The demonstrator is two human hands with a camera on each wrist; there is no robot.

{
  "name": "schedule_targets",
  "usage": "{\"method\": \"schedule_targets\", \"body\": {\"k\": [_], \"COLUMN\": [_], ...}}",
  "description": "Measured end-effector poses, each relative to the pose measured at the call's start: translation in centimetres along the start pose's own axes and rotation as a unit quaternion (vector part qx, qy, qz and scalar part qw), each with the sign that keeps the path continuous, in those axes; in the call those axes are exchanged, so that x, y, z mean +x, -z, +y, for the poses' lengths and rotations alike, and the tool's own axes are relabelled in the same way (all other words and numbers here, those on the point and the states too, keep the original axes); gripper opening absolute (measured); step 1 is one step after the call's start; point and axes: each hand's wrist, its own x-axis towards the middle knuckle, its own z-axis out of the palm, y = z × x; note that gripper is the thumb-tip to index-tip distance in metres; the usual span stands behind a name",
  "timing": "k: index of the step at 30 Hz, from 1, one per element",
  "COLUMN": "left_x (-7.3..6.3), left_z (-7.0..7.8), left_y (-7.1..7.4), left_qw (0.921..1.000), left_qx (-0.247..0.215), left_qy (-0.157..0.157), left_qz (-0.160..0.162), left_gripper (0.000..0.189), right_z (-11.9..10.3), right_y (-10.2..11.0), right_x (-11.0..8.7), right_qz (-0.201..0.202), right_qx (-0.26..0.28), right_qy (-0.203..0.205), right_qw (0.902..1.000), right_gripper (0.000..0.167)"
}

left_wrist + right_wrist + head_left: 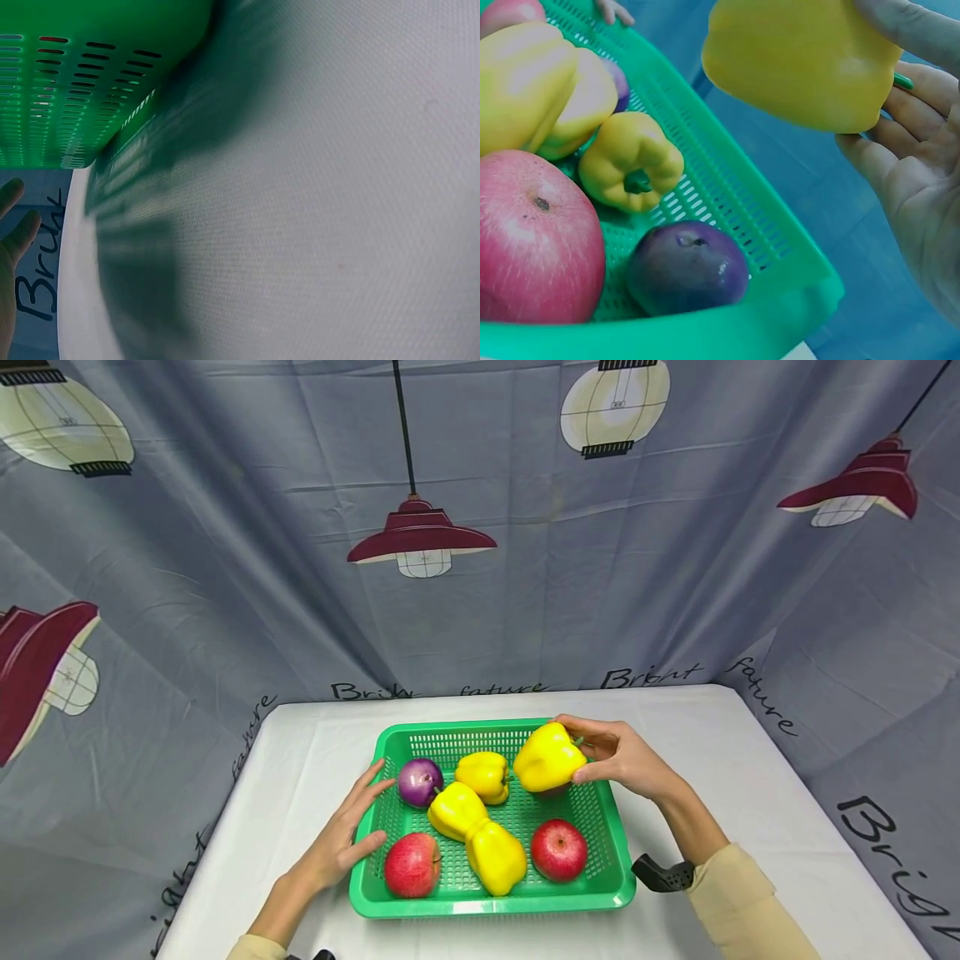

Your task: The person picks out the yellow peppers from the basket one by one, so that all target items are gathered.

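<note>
My right hand (618,756) pinches a yellow bell pepper (550,757) between thumb and fingers, above the back right corner of a green basket (495,906). In the right wrist view the held bell pepper (802,64) hangs higher than the basket's rim, its green stem toward the palm. Below it sits a purple onion (688,268), mostly hidden in the head view. My left hand (337,831) is at the basket's left rim with fingers spread, holding nothing. Inside the basket lie three more yellow bell peppers (482,777), two red apples (412,865) and another purple onion (420,782).
The basket stands on a white-covered table (322,743). Behind and around the table hangs a grey-blue curtain (480,627) printed with lamps and lettering. A black strap device (663,873) is on my right wrist, near the basket's right side.
</note>
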Motion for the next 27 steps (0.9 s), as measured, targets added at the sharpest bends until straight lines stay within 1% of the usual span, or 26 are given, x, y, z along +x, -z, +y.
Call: {"method": "schedule_targets", "body": {"k": [4,10,16,21,27], "left_x": [0.0,-0.2,-0.1,0.0,0.1], "left_z": [-0.1,-0.2,-0.1,0.1,0.2], "left_y": [0.0,-0.1,-0.2,-0.1,-0.1], "left_qw": [1.0000,1.0000,1.0000,1.0000,1.0000], "left_qx": [-0.002,-0.002,-0.003,-0.003,-0.004], "left_qy": [-0.001,-0.004,-0.001,-0.001,-0.003], "left_qz": [0.000,0.003,0.004,0.005,0.006], "left_gripper": [0.070,0.069,0.069,0.069,0.069], "right_z": [0.5,1.3,2.2,2.9,4.0], "right_y": [0.4,0.8,1.6,2.2,3.1], "right_x": [-0.7,-1.9,-3.6,-5.2,-7.0], "right_qz": [0.016,0.050,0.085,0.109,0.145], "right_qx": [0.018,0.039,0.063,0.091,0.115], "right_qy": [0.015,0.034,0.042,0.048,0.068], "right_qw": [0.9996,0.9974,0.9935,0.9887,0.9803], "right_gripper": [0.072,0.066,0.066,0.066,0.064]}}
